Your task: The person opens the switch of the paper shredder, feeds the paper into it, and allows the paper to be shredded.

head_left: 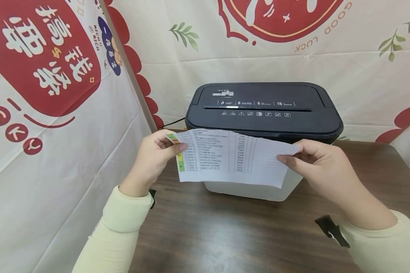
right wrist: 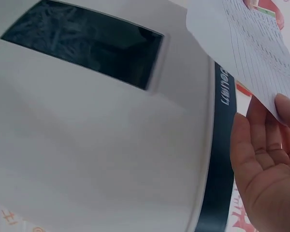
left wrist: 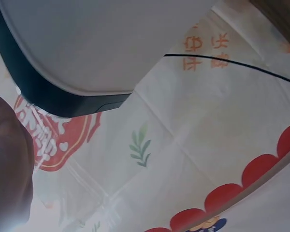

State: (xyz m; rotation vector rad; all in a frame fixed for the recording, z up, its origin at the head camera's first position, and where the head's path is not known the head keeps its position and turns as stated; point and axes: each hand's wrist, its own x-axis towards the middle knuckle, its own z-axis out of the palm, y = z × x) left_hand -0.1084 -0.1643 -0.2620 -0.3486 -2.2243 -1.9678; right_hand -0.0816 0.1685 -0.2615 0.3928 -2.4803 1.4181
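Note:
A sheet of printed paper (head_left: 218, 157), with table columns and green and yellow cells at its left side, is stretched between my two hands in the head view. My left hand (head_left: 153, 157) pinches its upper left corner between thumb and fingers. At the right end, my right hand (head_left: 322, 170) pinches the other upper corner; the right wrist view shows this hand (right wrist: 268, 169) too, palm toward the camera. Just behind the paper stands a paper shredder (head_left: 264, 123) with a black lid and pale body. Its feed slot (head_left: 257, 109) crosses the lid, partly above the paper's top edge.
The shredder stands on a brown wooden table (head_left: 191, 227). White cloth walls (head_left: 198, 68) with red prints rise behind it and on the left. A black cord (left wrist: 232, 61) runs from behind the shredder. A dark window (right wrist: 87, 43) shows on the shredder's front.

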